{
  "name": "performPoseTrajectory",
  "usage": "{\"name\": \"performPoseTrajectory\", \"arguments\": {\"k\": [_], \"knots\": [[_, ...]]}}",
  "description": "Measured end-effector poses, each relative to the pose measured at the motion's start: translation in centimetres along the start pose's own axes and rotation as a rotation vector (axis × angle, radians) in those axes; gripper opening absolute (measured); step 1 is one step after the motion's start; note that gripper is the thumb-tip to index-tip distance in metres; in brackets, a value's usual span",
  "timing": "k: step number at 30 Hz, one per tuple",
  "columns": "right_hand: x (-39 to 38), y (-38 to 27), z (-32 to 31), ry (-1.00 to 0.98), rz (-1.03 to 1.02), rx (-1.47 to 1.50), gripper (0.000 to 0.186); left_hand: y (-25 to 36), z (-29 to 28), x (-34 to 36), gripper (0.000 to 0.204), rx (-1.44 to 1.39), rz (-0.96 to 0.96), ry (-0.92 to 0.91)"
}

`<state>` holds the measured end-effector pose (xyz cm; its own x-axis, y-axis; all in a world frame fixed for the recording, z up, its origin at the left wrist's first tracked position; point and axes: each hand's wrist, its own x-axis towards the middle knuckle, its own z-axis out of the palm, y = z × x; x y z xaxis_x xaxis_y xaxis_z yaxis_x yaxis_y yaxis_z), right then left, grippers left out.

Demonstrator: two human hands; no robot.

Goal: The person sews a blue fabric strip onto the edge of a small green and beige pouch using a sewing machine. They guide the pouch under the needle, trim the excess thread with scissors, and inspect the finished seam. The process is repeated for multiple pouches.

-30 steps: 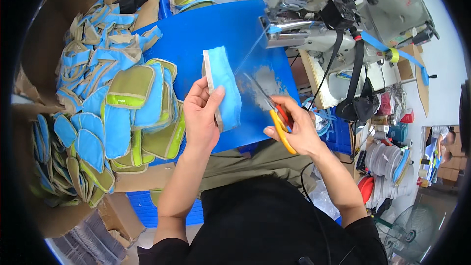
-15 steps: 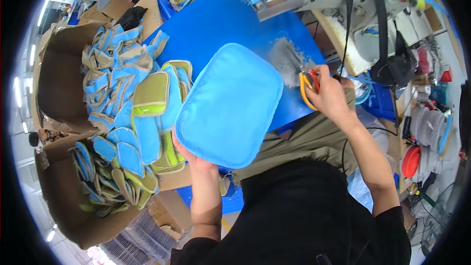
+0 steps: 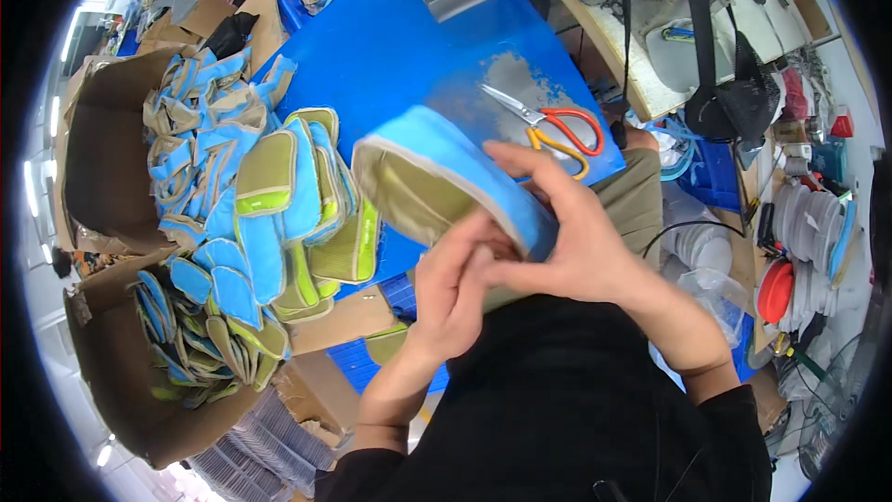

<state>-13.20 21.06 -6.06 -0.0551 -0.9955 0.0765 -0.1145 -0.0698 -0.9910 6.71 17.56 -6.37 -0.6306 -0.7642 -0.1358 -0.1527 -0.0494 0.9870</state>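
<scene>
Beyond the fingertips: orange-handled scissors (image 3: pixel 557 128) on blue table (image 3: pixel 390 46), no longer in right hand (image 3: pixel 567 242). Stacked blue-and-olive pads (image 3: pixel 297 204) beside left hand (image 3: pixel 455 288). Both hands now pinching blue-edged olive pouch (image 3: pixel 437 186), previously spread flat; open mouth tilted upward-left, long axis running left to right.

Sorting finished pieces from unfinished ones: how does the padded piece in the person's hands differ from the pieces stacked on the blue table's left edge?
The held piece is gripped by the left hand and right hand; the stacked pieces lie untouched on the blue table. The held piece is curled, olive side inward; the stacked ones lie flatter and overlap. It looks larger, though it is nearer the camera. Both are padded, blue and olive-green.
</scene>
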Motion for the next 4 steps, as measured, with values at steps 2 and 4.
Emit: {"name": "performPoseTrajectory", "arguments": {"k": [2, 4], "knots": [[0.0, 2.0, -0.8, 0.008, 0.054, -0.121, 0.076, -1.3, -0.8, 0.9, 0.042, 0.525, 0.34, 0.263], [-0.6, 2.9, -1.7, -0.025, 0.122, -0.177, 0.071, -3.6, -1.7, 2.8, 0.045, 0.839, 0.62, 0.629]]}}
